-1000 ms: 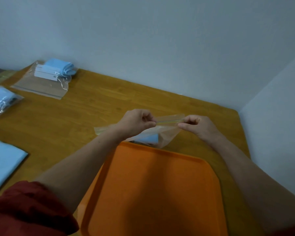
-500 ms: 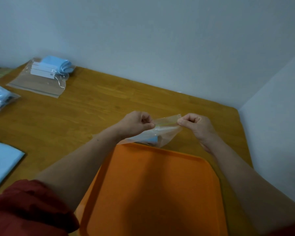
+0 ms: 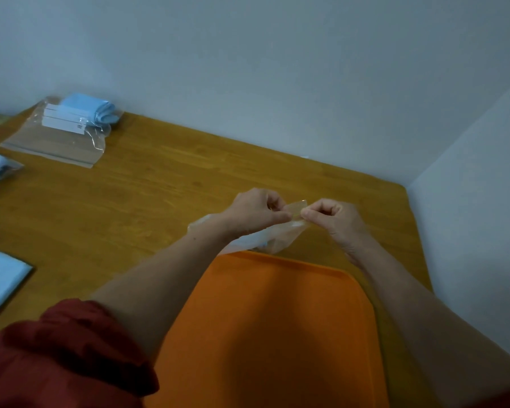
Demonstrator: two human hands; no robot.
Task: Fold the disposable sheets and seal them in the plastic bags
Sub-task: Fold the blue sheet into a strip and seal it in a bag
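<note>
So the bag is up off the table, hanging from its top strip. It looks like the folded sheet is down in the bottom, but it's pale and blurry through the plastic, so don't quote me.

Both hands are on that strip. The left hand pinches it between thumb and fingertips and the right hand does the same, with only a short bit of strip between the two pinches.

I'd call this the sealing step, nearly at the end of the zip. The next move wants a firm squeeze along that last bit, then a check that it's closed end to end.

Just under the grip, on the person's side, is the orange tray. Well off to the left of the grip are a filled bag and a flat sheet.
</note>
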